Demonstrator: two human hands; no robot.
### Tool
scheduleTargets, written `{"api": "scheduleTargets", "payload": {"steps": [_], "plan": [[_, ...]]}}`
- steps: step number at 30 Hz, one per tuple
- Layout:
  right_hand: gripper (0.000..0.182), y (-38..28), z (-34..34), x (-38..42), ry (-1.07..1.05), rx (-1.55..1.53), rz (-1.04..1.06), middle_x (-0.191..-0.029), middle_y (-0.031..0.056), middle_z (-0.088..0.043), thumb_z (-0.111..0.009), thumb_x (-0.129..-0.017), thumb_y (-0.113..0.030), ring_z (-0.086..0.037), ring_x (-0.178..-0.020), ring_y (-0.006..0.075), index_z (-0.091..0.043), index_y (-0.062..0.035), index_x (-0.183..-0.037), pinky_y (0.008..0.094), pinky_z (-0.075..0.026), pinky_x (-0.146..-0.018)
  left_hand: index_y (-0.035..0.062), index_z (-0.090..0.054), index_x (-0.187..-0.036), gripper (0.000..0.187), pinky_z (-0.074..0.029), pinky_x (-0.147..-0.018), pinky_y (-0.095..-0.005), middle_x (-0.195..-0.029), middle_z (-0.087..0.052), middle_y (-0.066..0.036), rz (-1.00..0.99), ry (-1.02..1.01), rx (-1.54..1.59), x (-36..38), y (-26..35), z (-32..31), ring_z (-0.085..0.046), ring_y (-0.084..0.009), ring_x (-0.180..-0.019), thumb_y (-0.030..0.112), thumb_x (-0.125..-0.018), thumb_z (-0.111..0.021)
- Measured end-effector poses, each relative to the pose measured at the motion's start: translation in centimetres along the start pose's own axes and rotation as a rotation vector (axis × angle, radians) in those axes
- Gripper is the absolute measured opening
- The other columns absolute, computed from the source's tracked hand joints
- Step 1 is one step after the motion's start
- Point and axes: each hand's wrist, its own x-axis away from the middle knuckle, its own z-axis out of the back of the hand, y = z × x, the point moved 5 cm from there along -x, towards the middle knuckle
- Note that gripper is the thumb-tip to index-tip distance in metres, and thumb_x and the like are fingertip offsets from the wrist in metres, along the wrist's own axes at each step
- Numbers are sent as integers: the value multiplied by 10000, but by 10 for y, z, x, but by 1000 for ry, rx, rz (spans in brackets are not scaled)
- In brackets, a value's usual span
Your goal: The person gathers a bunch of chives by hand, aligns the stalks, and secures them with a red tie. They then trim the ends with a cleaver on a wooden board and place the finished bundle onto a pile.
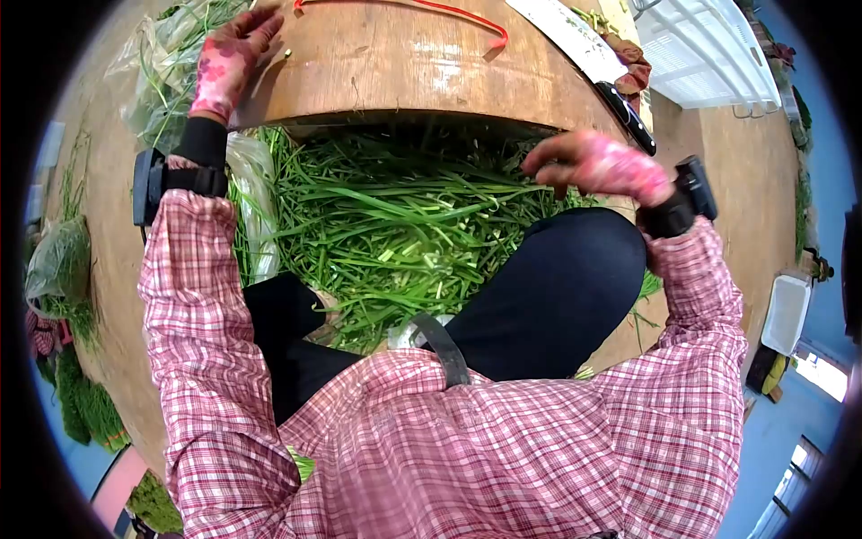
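Greens: long, flat-leaf, chive-type (395,234), loose heap in my lap area, below and between both hands, pale cut ends mostly toward me. Left hand (235,67) is up at the left edge of the wooden board (395,63), fingers extended and slightly apart, no grip on anything that I can see; bagged greens in a clear plastic bag (148,85) just left of it. Right hand (588,163) is over the right side of the heap, half open, fingers loosely bent, a bit blurred; looks unloaded, can't tell if fingertips touch leaves. Handling, my estimate: each strand near weightless, a fistful light; leaves limp, pale ends stiffer. Probably damp and slick, so strands will slide past each other and tangle. Crease and bruise easily, no hard squeeze. Best hold: gather near the pale ends, fingers wrapped round the bundle; a grab by the tips would likely shed strands. Watch the knife (575,40), beyond my right hand, handle end nearest it.
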Motion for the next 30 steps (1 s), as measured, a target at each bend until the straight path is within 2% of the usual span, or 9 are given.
{"api": "scheduleTargets", "payload": {"steps": [1,3,5,7,9,11,19,26,30], "plan": [[421,31,-20,-6,36,172,106,-885,130,-678,-683,-855,-308,-641,-790,238,-627,-15,-1151,357,-502,-724,84,-671,-1097,286,-525,-753,-257,-1092,-676,-75,12,19,-117,13,4,-3,-671,-147,-851,231,-854,-702],[455,41,-32,-5,-232,92,-433,-977,197,-666,-688,-833,-290,-641,-883,277,-600,10,-1164,389,-495,-746,126,-685,-1078,261,-527,-758,-280,-988,-701,-89,-516,-39,-747,40,22,-16,-684,-196,-831,222,-837,-710],[532,94,-61,-21,-334,304,-306,-1010,219,-658,-701,-801,-302,-629,-948,338,-576,26,-1199,421,-488,-796,114,-688,-1059,253,-529,-755,-289,-934,-705,-87,55,-75,-396,54,32,-18,-686,-191,-825,216,-830,-714],[501,129,-90,-26,-45,229,-25,-966,214,-661,-721,-759,-272,-633,-950,330,-598,54,-1119,413,-487,-810,114,-691,-1031,201,-525,-723,-301,-922,-698,-92,114,-91,-168,77,41,-20,-689,-187,-815,216,-858,-678],[428,109,-74,-19,-73,43,-178,-901,178,-666,-737,-746,-233,-638,-876,269,-620,55,-1041,391,-493,-762,95,-687,-1008,177,-524,-733,-309,-955,-698,-108,-378,178,-632,103,74,-6,-686,-193,-841,209,-876,-657],[369,63,-26,3,-116,100,-174,-814,114,-656,-742,-752,-186,-607,-765,174,-627,53,-1009,344,-487,-694,64,-679,-1003,191,-510,-771,-308,-1023,-694,-120,55,33,-338,132,80,-4,-673,-197,-897,212,-889,-645],[252,-78,38,100,238,-180,-103,-760,40,-636,-731,-779,-59,-558,-700,91,-654,26,-1003,269,-461,-661,-17,-677,-1060,234,-494,-813,-257,-944,-693,-69,206,-667,395,233,153,-122,-623,-118,-894,142,-895,-627],[233,-148,6,96,305,-36,-1,-717,-13,-591,-741,-759,-15,-532,-668,60,-661,5,-978,231,-431,-601,-16,-408,-1345,584,-443,-692,-214,-1041,-616,-31,277,-483,1070,230,203,-134,-557,-87,-827,243,-891,-669],[205,-171,-9,84,298,18,67,-701,-30,-548,-742,-759,-23,-492,-655,54,-654,12,-941,239,-404,-576,43,-532,-1169,316,-455,-663,-223,-908,-585,0,343,-137,1492,232,190,-110,-559,-95,-756,136,-894,-656]]}}
